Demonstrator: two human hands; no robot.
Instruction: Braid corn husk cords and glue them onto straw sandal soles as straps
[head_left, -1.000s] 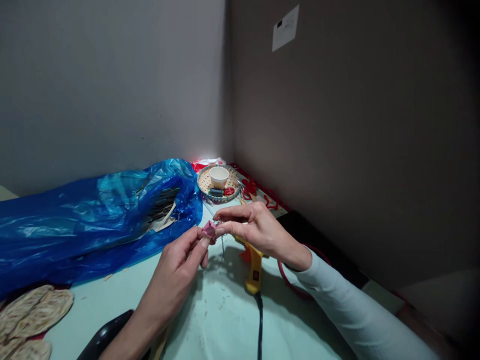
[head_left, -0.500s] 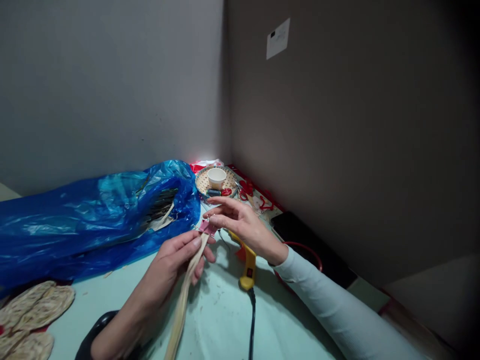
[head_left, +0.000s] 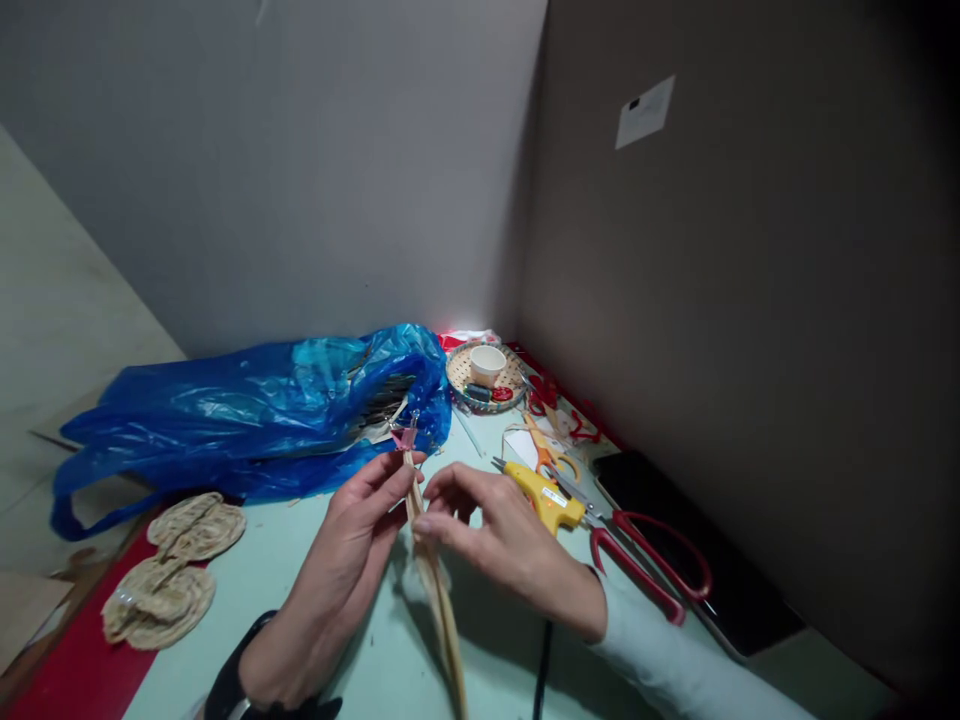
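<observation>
A long bundle of pale, flat fibre strands hangs toward me over the table. A pink binder clip with wire handles grips its far end. My left hand is closed on the bundle just below the clip, thumb on top. Lower down, my right hand has its fingers curled and its thumb and fingertips at the strands, pinching them. Beside the right hand lies a yellow glue gun, partly covered by that hand.
Large red-handled scissors and orange-handled scissors lie to the right, near a dark flat device. A blue plastic bag of strips spreads at the left. Behind is a woven tray with a white cup. Coiled fibre pieces lie front left.
My right hand has moved from the pink clip down to the strands. The left hand still holds the bundle near the clip. The view has shifted left, and the red-handled scissors now show.
</observation>
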